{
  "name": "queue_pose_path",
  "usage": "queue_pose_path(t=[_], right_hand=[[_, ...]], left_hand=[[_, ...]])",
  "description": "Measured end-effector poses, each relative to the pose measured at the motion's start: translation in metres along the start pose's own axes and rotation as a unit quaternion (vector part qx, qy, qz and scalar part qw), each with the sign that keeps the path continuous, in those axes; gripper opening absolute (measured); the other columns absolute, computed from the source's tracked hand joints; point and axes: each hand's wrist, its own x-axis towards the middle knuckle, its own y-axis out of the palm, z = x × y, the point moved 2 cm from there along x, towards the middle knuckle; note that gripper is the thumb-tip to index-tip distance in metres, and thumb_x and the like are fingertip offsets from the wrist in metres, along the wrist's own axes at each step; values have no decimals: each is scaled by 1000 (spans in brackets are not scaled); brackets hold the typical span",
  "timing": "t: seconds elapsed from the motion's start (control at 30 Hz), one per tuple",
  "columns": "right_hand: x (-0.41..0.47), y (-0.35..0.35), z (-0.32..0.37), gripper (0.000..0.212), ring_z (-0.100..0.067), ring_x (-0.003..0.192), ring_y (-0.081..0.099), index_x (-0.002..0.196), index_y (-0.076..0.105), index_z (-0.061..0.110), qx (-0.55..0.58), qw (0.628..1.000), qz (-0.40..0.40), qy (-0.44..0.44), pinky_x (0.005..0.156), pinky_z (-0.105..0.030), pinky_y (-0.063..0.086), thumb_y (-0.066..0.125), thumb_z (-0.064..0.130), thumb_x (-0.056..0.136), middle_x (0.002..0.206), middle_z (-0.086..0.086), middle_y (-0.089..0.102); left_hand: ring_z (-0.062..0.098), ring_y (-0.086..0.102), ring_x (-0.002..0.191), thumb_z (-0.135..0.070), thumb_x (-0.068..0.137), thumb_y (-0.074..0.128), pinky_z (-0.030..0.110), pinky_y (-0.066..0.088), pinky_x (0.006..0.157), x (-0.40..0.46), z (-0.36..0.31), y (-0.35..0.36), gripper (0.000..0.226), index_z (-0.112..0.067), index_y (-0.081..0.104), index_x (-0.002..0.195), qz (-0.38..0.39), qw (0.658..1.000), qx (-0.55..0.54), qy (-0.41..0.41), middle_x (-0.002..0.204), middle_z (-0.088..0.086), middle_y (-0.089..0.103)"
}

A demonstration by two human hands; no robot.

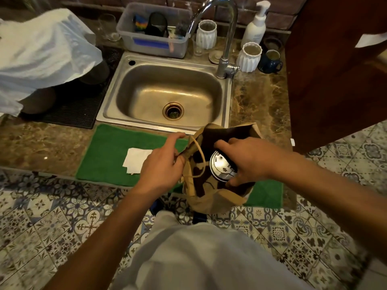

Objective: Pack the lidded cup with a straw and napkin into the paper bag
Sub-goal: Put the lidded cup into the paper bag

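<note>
A brown paper bag (217, 198) stands open on a green cloth (109, 155) at the counter's front edge. Inside its mouth sits a cup with a white lid (219, 167), seen from above. My right hand (249, 160) reaches into the bag, fingers wrapped around the lid's rim. The bag's left edge, by its twine handle (200, 155), is pinched in my left hand (163, 164), which keeps the bag open. A white napkin (136, 161) lies flat on the cloth, just left of my left hand. No straw shows.
A steel sink (167, 95) with a tall tap (224, 38) lies behind the cloth. White ribbed vases (250, 57), a soap pump (255, 26), a blue mug (271, 61) and a grey tub (155, 30) line the back. A white cloth (41, 55) covers things at left. A wooden panel (335, 70) rises at right.
</note>
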Motion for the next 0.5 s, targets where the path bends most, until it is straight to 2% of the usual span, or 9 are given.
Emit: queue_pose_path(t=[0.13,0.23,0.3,0.5], right_hand=[[21,9,4,103,-33,109,65,157,20,26,-10,1000,16,-2,78,-35,48,82,49,78,137,-12,56],[31,16,1,99,-33,113,65,158,21,26,-16,999,32,8,87,-40,53,82,44,81,140,-14,55],[33,16,0,98,-33,116,64,159,20,28,-21,999,30,6,92,-42,53,80,44,83,142,-13,54],[19,13,2,100,-31,128,54,162,13,29,-25,1000,-8,-4,93,-42,53,74,49,85,151,-9,46]], left_hand=[[28,65,74,-17,98,57,51,55,72,2,1,-1,54,-37,38,145,-1,1000,-9,-25,78,-7,64],[28,66,75,-17,99,57,53,56,72,2,3,-2,53,-39,37,144,2,999,-15,-35,81,-3,66],[26,66,74,-18,99,58,53,56,72,3,2,-1,53,-39,37,143,3,999,-20,-39,79,-4,64],[24,69,74,-20,99,58,54,57,71,5,3,4,49,-44,38,137,8,998,-51,-46,86,-1,70]])
